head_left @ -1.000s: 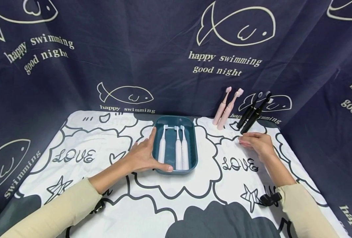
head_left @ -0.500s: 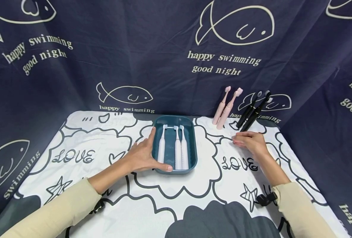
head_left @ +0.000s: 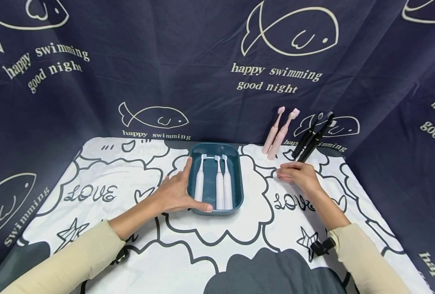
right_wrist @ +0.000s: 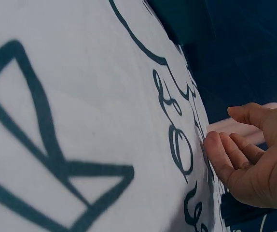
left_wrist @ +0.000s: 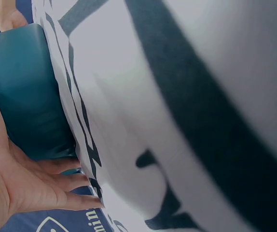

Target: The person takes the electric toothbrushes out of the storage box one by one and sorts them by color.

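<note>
The tray is teal; toothbrushes white, pink or black; tablecloth white, dark-doodled; backdrop navy, fish-printed.

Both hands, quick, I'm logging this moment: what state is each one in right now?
Left hand: open, spread against the left side of the blue tray.
Right hand: open, loosely curled, holding nothing.

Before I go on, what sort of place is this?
Probably a staged tabletop setup rather than a real bathroom, though the wider room is out of view: printed navy fabric hangs behind, a doodle-patterned cloth lies spread below, and white toothbrushes lie in a blue tray.
</note>
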`<state>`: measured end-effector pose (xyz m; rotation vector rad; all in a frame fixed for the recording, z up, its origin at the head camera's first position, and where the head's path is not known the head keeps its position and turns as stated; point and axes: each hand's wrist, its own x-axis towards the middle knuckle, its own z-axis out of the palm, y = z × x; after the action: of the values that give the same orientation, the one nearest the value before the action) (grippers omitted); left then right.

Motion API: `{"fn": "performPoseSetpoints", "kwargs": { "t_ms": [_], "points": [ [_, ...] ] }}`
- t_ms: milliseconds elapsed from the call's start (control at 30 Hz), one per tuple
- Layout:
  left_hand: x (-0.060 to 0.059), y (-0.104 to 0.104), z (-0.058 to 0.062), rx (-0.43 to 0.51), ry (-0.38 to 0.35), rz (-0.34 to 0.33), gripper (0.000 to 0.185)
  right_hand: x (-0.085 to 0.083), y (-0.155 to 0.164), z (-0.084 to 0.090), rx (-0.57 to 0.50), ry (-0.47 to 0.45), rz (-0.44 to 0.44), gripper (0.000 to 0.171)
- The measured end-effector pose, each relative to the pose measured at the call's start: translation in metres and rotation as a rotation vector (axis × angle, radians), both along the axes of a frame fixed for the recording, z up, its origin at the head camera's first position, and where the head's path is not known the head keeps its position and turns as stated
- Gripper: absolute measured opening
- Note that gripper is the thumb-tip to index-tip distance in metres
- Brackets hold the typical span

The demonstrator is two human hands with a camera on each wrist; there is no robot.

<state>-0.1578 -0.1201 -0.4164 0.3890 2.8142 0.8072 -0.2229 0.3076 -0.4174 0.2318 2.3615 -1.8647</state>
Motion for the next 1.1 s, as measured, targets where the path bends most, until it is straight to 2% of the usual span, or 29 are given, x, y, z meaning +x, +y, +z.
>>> {"fn": "performPoseSetpoints", "kwargs": {
  "t_ms": [433,667,1100],
  "points": [
    [0.000,0.000,-0.001,0.000,-0.002,0.001,0.176,0.004,-0.019,0.001,-0.003,0.027,0.051,0.052],
    [0.000,0.000,-0.001,0.002,-0.006,-0.001,0.176,0.005,-0.032,0.002,-0.055,0.025,0.080,0.050],
    [0.001,-0.001,0.000,0.008,-0.006,-0.005,0.175,0.009,-0.054,0.003,-0.064,0.044,0.142,0.047]
  ]
}}
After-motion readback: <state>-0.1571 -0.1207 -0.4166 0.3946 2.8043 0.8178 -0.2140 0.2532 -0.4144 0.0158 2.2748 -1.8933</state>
